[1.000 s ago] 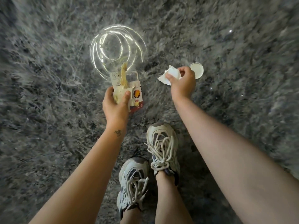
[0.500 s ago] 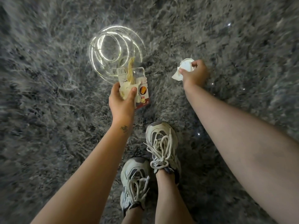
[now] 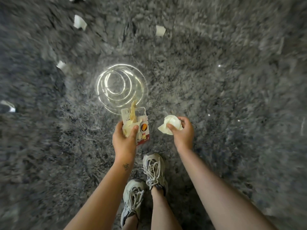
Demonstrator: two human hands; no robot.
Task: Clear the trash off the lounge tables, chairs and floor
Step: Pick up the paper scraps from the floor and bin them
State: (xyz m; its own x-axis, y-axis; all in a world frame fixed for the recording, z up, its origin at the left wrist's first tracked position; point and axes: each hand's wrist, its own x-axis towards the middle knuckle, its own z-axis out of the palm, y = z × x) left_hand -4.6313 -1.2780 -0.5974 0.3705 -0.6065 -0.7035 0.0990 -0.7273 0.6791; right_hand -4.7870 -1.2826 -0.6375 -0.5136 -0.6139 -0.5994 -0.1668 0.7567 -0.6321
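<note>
No print on the snack carton is sharp enough to read.

A shaggy grey carpet covers the whole floor (blurred toward the edges).

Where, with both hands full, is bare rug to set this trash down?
Open rug lies right of the right hand and left of the left hand. Crowded ahead: the shiny clear ring and white scraps; shoes sit below.

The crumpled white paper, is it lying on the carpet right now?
No, the right hand grips the crumpled white paper, held up above the grey carpet.
</note>
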